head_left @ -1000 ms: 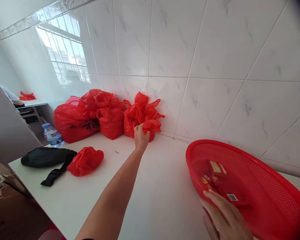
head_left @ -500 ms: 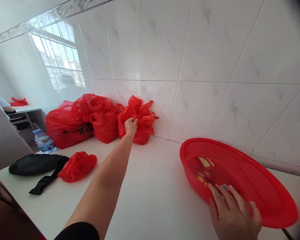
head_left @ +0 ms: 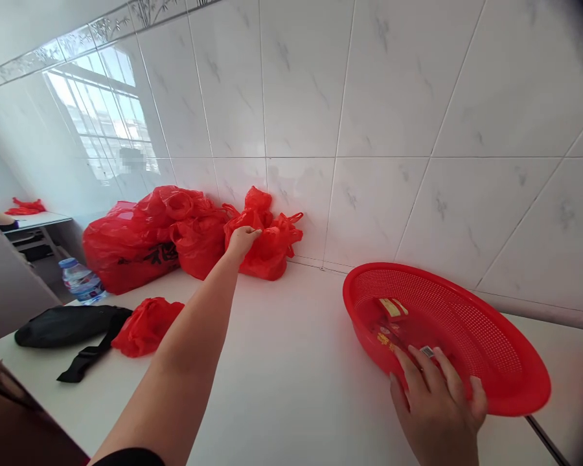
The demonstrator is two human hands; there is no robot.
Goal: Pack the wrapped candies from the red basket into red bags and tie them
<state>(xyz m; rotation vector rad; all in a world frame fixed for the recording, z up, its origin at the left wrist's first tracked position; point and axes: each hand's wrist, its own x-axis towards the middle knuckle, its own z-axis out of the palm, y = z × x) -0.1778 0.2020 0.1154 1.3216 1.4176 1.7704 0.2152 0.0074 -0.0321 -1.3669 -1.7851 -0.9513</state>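
Observation:
My left hand [head_left: 243, 241] reaches out to a red plastic bag [head_left: 271, 251] against the wall. Its fingers are pinched on the bag's left side, near the top. The bag bulges and its handles stick out to the right. My right hand [head_left: 437, 401] holds the near rim of a red plastic basket [head_left: 486, 330], with the fingers over the edge and the thumb outside. Inside the basket lie red packets [head_left: 393, 309] with yellow print; my fingers hide part of them.
More filled red bags [head_left: 126, 249] stand along the tiled wall to the left. A water bottle [head_left: 81, 281], a black waist bag [head_left: 61, 325] and a small red bag [head_left: 146, 327] sit on the white table [head_left: 301, 382]. Far left, a person's arm [head_left: 4, 222] shows.
My left hand has drawn slightly left, and the pinched bag's top has shifted and flattened. My right hand stays at the basket rim. The view has shifted a little.

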